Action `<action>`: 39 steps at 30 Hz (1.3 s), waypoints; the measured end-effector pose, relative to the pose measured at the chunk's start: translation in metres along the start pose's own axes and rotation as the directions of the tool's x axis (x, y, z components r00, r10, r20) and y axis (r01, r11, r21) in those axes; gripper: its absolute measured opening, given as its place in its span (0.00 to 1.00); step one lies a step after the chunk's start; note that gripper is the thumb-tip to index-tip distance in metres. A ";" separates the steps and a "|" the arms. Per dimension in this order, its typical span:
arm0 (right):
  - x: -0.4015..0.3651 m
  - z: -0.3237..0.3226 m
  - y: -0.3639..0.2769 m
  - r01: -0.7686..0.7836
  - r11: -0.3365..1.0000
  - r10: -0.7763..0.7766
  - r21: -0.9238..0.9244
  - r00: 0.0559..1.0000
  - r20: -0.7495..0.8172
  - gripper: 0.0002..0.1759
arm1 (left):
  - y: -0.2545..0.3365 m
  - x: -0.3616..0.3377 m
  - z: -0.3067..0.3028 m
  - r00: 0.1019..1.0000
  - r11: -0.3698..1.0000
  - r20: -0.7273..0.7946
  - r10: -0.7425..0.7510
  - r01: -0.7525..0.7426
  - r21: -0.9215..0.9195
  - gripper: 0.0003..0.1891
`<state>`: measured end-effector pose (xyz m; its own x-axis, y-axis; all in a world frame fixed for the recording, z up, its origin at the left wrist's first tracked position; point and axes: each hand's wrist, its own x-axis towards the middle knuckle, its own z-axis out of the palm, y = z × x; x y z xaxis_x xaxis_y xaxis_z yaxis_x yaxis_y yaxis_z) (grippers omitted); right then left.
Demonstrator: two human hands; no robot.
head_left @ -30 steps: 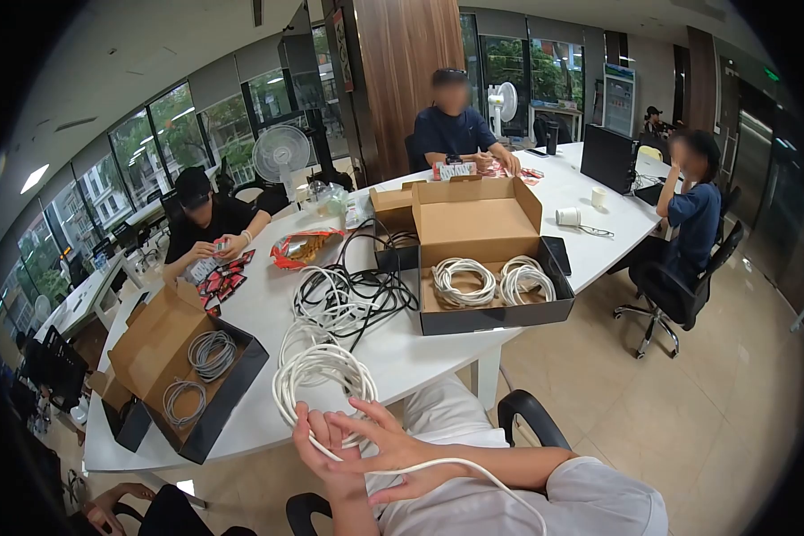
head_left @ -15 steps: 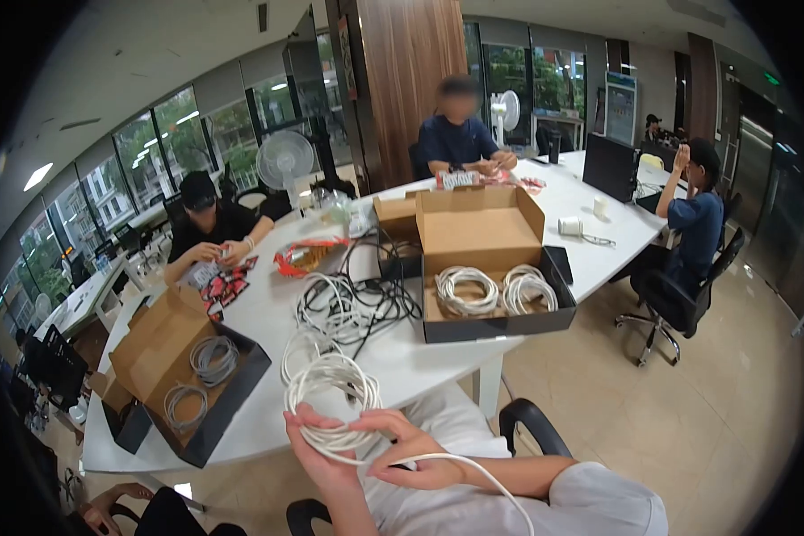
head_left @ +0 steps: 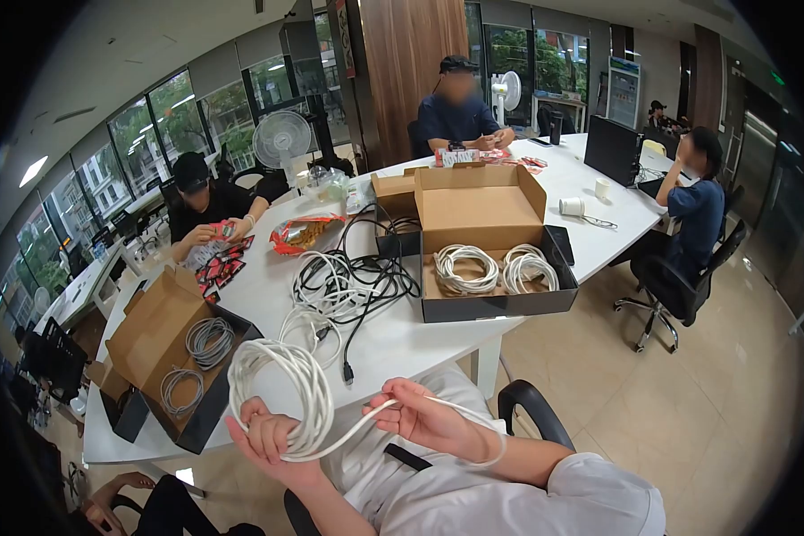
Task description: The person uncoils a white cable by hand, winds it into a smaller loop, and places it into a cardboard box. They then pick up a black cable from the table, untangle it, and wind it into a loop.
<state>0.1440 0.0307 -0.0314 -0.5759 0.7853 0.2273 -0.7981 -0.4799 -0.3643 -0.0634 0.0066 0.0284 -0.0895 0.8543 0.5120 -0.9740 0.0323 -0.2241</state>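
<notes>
A coil of white cable [head_left: 314, 406] is gripped near its bottom by my left hand [head_left: 272, 435], the fingers wrapped round the loops. One loose length of the same cable runs from the coil to my right hand [head_left: 420, 416], which pinches it between thumb and fingers. Past my right hand the cable bends down over the forearm. Just beyond the coil, a tangle of white cables [head_left: 317, 290] and black cables [head_left: 391, 284] lies on the white table [head_left: 393, 344].
Two white coils [head_left: 466, 270] lie in an open cardboard box [head_left: 500, 310] ahead. Grey coils [head_left: 210, 343] fill another open box [head_left: 207, 431] at left. Red packets [head_left: 221, 265], paper cups [head_left: 572, 206] and a monitor [head_left: 612, 156] stand farther off. Several people sit around.
My left hand has moved left with the coil, turning it more upright. My right hand has come away from the coil, drawing the loose length out between them.
</notes>
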 end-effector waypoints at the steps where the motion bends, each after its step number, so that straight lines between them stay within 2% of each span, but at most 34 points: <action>1: 0.002 -0.004 0.000 -0.010 1.000 0.009 -0.016 0.999 -0.054 0.12 | -0.003 0.002 0.000 1.000 1.000 0.018 -0.012 0.012 -0.003 0.15; 3: 0.003 -0.009 0.000 -0.034 0.999 0.027 -0.041 0.985 -0.168 0.11 | -0.004 0.004 -0.003 1.000 1.000 -0.010 -0.027 0.027 0.001 0.15; 6: 0.004 -0.014 -0.004 0.019 0.975 -0.045 -0.221 0.993 -0.110 0.11 | -0.001 0.001 -0.005 0.998 1.000 -0.055 -0.012 0.012 -0.011 0.15; 9: -0.001 -0.023 -0.021 -0.010 0.853 -0.031 -0.522 0.997 -0.070 0.11 | 0.008 0.003 0.001 0.999 1.000 -0.048 0.015 -0.015 -0.006 0.13; 12: -0.010 -0.011 -0.042 0.252 0.744 -0.173 -0.619 0.967 0.187 0.11 | 0.017 0.003 0.007 0.998 0.998 -0.040 0.051 -0.050 0.031 0.12; 15: -0.013 -0.006 -0.068 0.386 0.633 -0.174 -0.671 0.916 0.362 0.11 | 0.027 0.007 0.006 0.998 0.995 -0.031 0.063 -0.060 0.076 0.11; 16: -0.015 0.001 -0.076 0.362 0.636 -0.158 -0.682 0.926 0.344 0.09 | 0.028 0.008 0.006 0.997 0.994 -0.045 0.069 -0.065 0.083 0.11; 19: -0.024 0.019 -0.099 0.379 0.536 -0.087 -0.755 0.914 0.397 0.05 | 0.033 0.004 0.004 0.995 0.993 -0.069 0.073 -0.066 0.097 0.11; 20: -0.026 0.024 -0.108 0.458 0.394 -0.054 -0.797 0.877 0.478 0.06 | 0.034 0.006 0.003 0.996 0.993 -0.063 0.069 -0.063 0.096 0.11; 24: -0.047 0.052 -0.127 0.482 0.052 -0.039 -0.875 0.876 0.480 0.10 | 0.027 0.008 -0.007 0.987 0.993 -0.154 0.039 -0.021 0.115 0.10; 27: -0.055 0.052 -0.130 0.616 -0.074 -0.249 -0.784 0.750 0.613 0.09 | 0.017 0.009 -0.015 0.962 0.989 -0.274 0.022 0.019 0.148 0.09; 28: -0.053 0.046 -0.131 0.646 -0.075 -0.335 -0.760 0.701 0.629 0.12 | 0.012 0.009 -0.019 0.953 0.986 -0.304 0.004 0.047 0.161 0.09; 31: -0.042 0.022 -0.141 0.692 0.056 -0.384 -0.719 0.680 0.625 0.14 | -0.003 0.008 -0.022 0.911 0.975 -0.397 -0.113 0.179 0.134 0.10; 32: -0.036 0.004 -0.141 0.687 0.113 -0.445 -0.717 0.681 0.582 0.15 | -0.006 0.008 -0.024 0.897 0.967 -0.411 -0.162 0.227 0.112 0.10; 35: -0.032 -0.042 -0.138 0.478 0.387 -0.482 -0.788 0.834 0.269 0.14 | -0.015 0.007 -0.027 0.874 0.945 -0.421 -0.243 0.311 0.101 0.11; 36: -0.035 -0.065 -0.134 0.381 0.494 -0.438 -0.782 0.885 0.155 0.13 | -0.016 0.006 -0.029 0.874 0.941 -0.418 -0.249 0.320 0.107 0.11; 39: -0.052 -0.090 -0.120 0.126 0.475 -0.049 -0.871 0.992 0.116 0.11 | -0.019 0.004 -0.029 0.868 0.928 -0.432 -0.246 0.340 0.154 0.11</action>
<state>0.2856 0.0825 -0.0806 -0.5527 0.7571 0.3483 -0.2971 0.2115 -0.9311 -0.0393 0.0240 0.0106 0.2522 0.9573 0.1415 -0.9661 0.2407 0.0938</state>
